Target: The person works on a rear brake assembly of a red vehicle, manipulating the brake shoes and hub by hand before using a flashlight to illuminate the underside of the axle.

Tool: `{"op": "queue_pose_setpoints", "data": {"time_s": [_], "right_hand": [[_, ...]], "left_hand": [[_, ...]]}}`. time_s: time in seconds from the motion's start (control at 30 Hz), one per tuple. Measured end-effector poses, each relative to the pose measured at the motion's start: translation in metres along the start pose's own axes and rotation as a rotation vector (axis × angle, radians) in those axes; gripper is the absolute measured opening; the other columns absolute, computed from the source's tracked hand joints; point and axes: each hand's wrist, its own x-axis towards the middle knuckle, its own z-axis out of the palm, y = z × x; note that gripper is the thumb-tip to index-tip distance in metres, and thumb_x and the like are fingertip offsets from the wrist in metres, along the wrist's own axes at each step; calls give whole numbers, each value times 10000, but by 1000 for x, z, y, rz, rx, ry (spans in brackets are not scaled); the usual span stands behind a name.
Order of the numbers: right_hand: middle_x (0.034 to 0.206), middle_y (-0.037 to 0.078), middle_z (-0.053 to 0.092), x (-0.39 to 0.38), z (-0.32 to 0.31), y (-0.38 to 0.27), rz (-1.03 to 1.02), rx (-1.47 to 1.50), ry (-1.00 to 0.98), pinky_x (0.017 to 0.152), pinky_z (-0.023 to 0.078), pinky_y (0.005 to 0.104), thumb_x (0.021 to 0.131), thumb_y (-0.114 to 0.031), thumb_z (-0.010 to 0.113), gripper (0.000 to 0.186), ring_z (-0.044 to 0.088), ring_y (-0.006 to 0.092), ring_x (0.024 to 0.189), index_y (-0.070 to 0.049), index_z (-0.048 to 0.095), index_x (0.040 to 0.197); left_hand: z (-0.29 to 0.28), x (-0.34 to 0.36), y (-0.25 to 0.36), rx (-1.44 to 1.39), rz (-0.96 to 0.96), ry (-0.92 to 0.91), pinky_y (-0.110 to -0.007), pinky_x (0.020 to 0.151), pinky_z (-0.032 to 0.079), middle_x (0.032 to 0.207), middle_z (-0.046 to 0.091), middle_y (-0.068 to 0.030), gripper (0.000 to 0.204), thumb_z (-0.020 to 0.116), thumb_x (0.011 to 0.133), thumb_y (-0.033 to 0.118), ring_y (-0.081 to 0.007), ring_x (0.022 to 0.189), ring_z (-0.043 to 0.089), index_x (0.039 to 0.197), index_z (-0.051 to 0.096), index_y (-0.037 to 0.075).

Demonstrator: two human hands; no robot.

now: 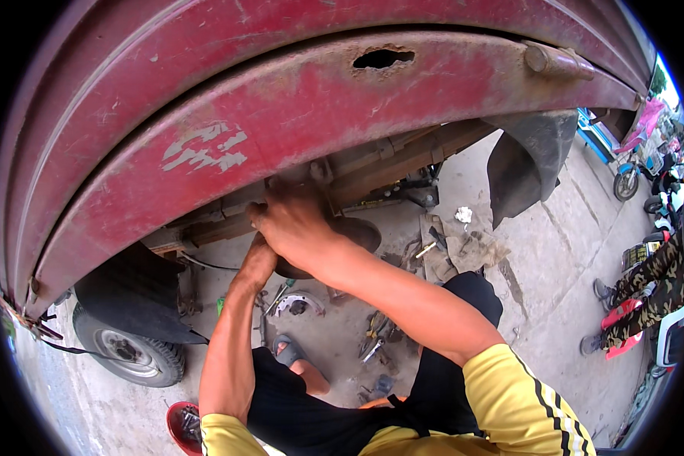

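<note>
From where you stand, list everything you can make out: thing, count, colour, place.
Rust-holed metal panel: one, red, top
Rounded part: one, dark, under panel
Curved flaps: two, black, below panel
Tyred wheel: one, black-grey, lower left
Round container: one, red, lower left
Crumpled wad: one, white, floor
Flat sheeting: count unclear, brown, near wad
Loose metal parts: uncountable, mixed, floor
Motorcycle: one clear, blue, right
Another person's trousers: one pair, camouflage, right
Sandal: one, grey, own foot
Short sleeves: two, yellow, bottom
Left hand: one, bare, under panel
Right hand: one, bare, by left; grip unclear
</note>
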Motion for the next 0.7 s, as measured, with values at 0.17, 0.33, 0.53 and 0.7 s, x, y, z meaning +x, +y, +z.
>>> {"op": "queue_pose_setpoints", "data": {"time_s": [0.17,0.33,0.53,0.7], "right_hand": [[922,179,621,1,-8,9,60,36,64,699,513,448,766,-160,649,166,637,353,841,-38,670,877],[842,200,641,-7,-24,35,274,195,-93,681,511,465,889,-252,585,217,651,344,813,-52,665,911],[870,177,678,-66,-37,95,650,346,-193,775,495,413,925,-296,572,276,652,305,839,-53,669,1015],[946,67,687,-97,6,140,1280,1133,-442,762,480,321,931,-307,603,289,618,181,860,-62,673,1067]], "left_hand": [[-4,5,-14,-37,13,-26,-357,1007,364,1256,565,-196,452,462,911,261,-266,1180,507,1213,542,-66],[-2,9,-14,-65,-60,-107,-342,985,374,1185,606,-194,415,486,887,237,-256,1115,541,1146,595,-69],[-2,7,-26,-84,-71,4,-295,963,357,1067,627,-100,350,528,871,224,-187,1028,531,1086,624,-36],[-1,9,-14,-130,-52,55,-283,937,356,1019,617,-71,319,545,866,230,-172,988,523,1046,622,-22]]}}
